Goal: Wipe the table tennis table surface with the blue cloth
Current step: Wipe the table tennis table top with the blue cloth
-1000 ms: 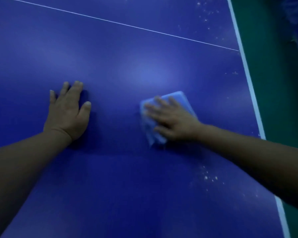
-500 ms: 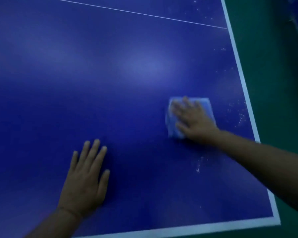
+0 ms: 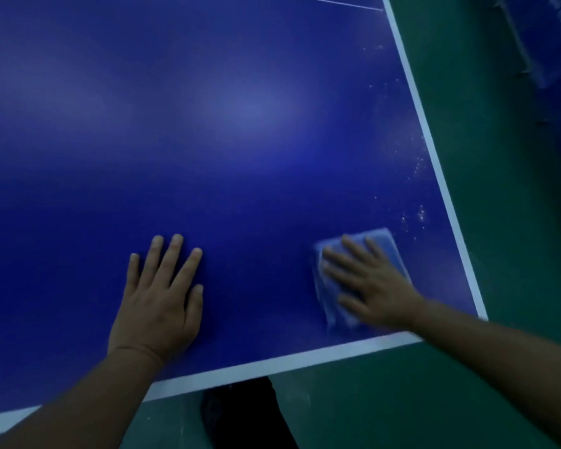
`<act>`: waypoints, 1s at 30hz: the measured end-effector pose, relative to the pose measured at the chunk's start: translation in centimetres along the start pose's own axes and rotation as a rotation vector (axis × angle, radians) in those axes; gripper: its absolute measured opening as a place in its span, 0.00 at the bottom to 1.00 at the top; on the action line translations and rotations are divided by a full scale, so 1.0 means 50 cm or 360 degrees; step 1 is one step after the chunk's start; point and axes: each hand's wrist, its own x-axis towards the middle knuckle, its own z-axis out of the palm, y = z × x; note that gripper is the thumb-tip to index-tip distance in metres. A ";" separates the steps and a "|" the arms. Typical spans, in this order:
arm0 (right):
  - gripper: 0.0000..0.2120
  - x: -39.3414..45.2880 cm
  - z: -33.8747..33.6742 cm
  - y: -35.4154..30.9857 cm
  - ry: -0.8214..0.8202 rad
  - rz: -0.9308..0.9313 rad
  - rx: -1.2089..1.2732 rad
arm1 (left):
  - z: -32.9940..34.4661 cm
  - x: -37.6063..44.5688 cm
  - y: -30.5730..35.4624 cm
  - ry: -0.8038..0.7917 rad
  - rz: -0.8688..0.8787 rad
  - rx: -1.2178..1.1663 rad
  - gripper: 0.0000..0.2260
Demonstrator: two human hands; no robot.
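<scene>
The right hand (image 3: 373,286) lies flat with its fingers spread and straight, pressing down on the blue cloth (image 3: 384,246). The cloth is folded into a small pad and sits on the worktop (image 3: 208,140) close to its near right corner, just short of the white edge line (image 3: 272,364) along the near side and near the white line (image 3: 434,157) running up the right side. Part of the cloth shows beyond the fingertips and to the left of the hand; its near edge is blurred.

The left hand (image 3: 159,303) rests palm down on the bare blue surface, well to the left of the cloth, fingers straight and slightly fanned, holding nothing. Both forearms reach in from the near side.

Pale specks (image 3: 420,215) dot the surface just beyond the cloth and farther up along the right edge. A thin white centre line (image 3: 337,3) crosses the far top of the worktop. Green floor (image 3: 499,222) lies to the right and near side, with something dark (image 3: 240,413) below the near edge that I cannot make out.
</scene>
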 end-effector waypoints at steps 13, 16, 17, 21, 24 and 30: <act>0.29 -0.144 0.036 -0.128 -0.0092 0.0322 0.0030 | 0.004 -0.004 0.003 0.0025 -0.0034 -0.0051 0.27; 0.29 -0.148 0.017 -0.060 -0.0188 0.0368 0.0055 | 0.005 -0.003 0.002 0.0013 -0.0037 -0.0045 0.27; 0.29 -0.116 0.011 -0.038 -0.0147 0.0531 0.0130 | 0.004 -0.003 0.001 0.0010 -0.0036 -0.0049 0.27; 0.31 0.055 -0.010 -0.064 0.0160 0.1450 0.0333 | 0.001 -0.004 0.000 0.0000 -0.0037 -0.0068 0.28; 0.30 0.059 0.011 -0.194 0.0192 0.1541 0.0322 | 0.002 -0.005 0.000 0.0012 -0.0046 -0.0073 0.28; 0.33 -0.167 0.032 -0.056 0.0071 0.1952 0.0269 | 0.004 -0.005 0.003 0.0004 -0.0057 -0.0076 0.28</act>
